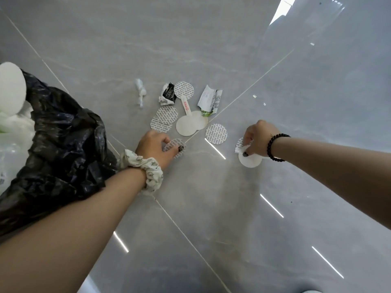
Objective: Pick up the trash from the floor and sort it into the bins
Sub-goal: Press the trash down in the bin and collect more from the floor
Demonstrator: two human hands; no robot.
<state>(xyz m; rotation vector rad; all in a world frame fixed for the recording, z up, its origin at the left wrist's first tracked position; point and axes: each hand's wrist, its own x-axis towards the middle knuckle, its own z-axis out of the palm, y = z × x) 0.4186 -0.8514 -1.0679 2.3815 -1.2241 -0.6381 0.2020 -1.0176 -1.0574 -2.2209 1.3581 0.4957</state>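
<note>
A grey tiled floor (211,49) fills the view, crossed by pale grout lines. At about nine o'clock sits a bin lined with a black plastic bag (63,149); inside it, at the far left edge, lie white crumpled plastic and a large white round piece (11,87), the rest of the contents being cut off by the frame. The trash lies just above the centre, toward twelve o'clock: a twisted white wrapper (140,93), a crumpled black-and-white packet (168,94), a torn white-and-green sachet (209,101), a plain cream disc with a tab (188,125), and several printed foil seal discs, one lying alone (216,134) between the two hands. The left hand (155,148), a patterned scrunchie (143,168) on its wrist, is at the centre of the view, its grip closed on one printed seal disc (176,148), thumb on top and fingers curled beneath its edge. The right hand (259,140), at about three o'clock and wearing a dark bead bracelet (275,146), has its grip pinched on a white disc (250,159), with a printed piece showing just behind its fingers.
</note>
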